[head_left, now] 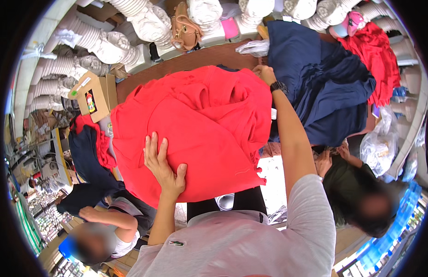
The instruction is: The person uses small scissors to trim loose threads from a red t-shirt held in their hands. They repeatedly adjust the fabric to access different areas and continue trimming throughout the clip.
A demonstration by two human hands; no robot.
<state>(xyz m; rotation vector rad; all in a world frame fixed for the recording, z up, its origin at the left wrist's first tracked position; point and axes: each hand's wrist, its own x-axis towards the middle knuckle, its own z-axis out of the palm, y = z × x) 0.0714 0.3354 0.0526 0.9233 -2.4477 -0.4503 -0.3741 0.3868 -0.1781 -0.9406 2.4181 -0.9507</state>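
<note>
while pressed flat, red cloth pile [200, 124] under left grip [162, 167]

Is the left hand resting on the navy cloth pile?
No, the left hand lies flat on the red cloth pile; the navy cloth pile is farther right.

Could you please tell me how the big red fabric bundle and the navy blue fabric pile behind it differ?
The big red fabric bundle is bright red and gripped by both hands; the navy blue fabric pile is dark and untouched by them. The left hand presses on the red bundle's near side while the right hand grips its far edge; the navy pile lies loose on the brown table. Both are soft, rumpled cloth.
</note>
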